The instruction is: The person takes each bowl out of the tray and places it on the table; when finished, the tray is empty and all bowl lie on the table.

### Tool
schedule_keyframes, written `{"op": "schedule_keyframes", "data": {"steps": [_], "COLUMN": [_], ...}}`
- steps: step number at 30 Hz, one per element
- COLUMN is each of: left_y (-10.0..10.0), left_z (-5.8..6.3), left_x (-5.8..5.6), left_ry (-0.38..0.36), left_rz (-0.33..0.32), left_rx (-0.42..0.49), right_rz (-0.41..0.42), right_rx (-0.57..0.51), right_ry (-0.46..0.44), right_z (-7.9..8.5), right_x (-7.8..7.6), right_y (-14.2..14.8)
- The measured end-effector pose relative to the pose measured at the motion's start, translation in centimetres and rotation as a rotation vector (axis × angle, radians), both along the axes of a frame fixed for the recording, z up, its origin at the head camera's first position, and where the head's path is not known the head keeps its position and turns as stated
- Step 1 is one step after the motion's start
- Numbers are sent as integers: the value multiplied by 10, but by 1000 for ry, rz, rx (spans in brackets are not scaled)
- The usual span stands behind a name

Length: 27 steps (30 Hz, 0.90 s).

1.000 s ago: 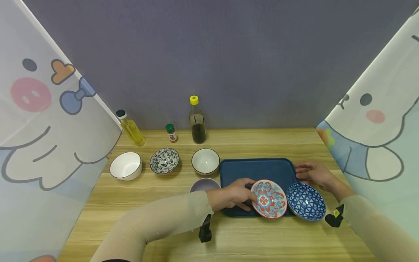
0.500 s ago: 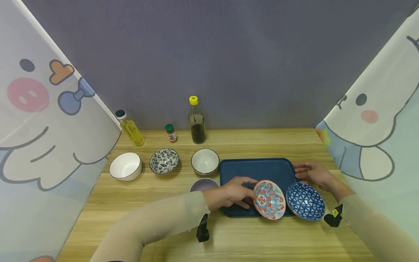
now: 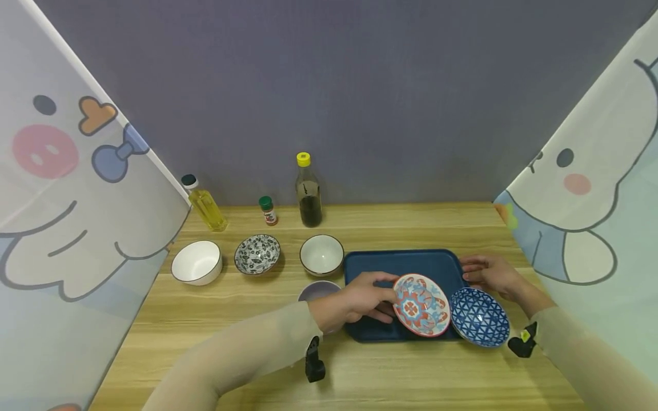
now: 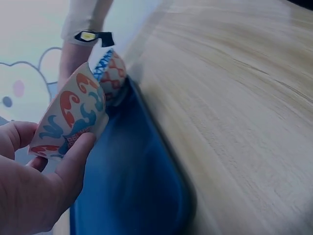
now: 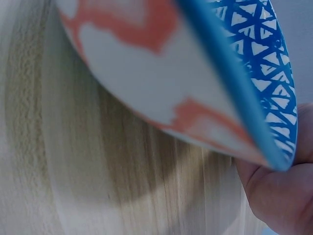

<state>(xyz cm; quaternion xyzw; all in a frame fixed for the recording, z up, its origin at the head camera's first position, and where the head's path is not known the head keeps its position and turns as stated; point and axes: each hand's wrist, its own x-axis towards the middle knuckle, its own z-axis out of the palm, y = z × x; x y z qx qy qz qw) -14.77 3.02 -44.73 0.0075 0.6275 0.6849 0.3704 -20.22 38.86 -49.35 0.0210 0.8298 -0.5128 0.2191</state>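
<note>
My left hand grips the rim of a bowl with a red and light-blue pattern, thumb on its outer side in the left wrist view. This bowl is tilted above the dark blue tray. At the tray's right end, my right hand holds a tilted bowl by its far rim. That bowl has blue and white triangles inside, and its outside shows orange-red patches on white. Its underside hides part of the right fingers in the right wrist view.
Left of the tray stand a purple bowl, partly behind the left hand, a white bowl, a floral bowl and another white bowl. Behind them are an oil bottle, a green-capped jar and a dark sauce bottle.
My left hand has tilted the red-patterned bowl and shifted it slightly away from the table's front, further over the tray. My right hand and the blue-triangle bowl have barely moved.
</note>
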Motion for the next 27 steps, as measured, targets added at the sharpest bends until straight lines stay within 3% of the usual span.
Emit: {"op": "schedule_keyframes", "data": {"steps": [9, 14, 20, 27], "left_y": [-29, -52, -92, -151], "left_z": [20, 30, 41, 49], "left_x": [-1, -6, -4, 7], "left_ry": [15, 32, 43, 77], "left_rz": [19, 71, 138, 204], "left_rx": [34, 54, 85, 93], "right_rz": [16, 28, 32, 21], "right_rx": [-22, -28, -17, -10], "right_ry": [-3, -10, -15, -17], "right_z": [1, 3, 2, -2], "right_x": [0, -2, -4, -7], "right_y": [-1, -1, -1, 1]}}
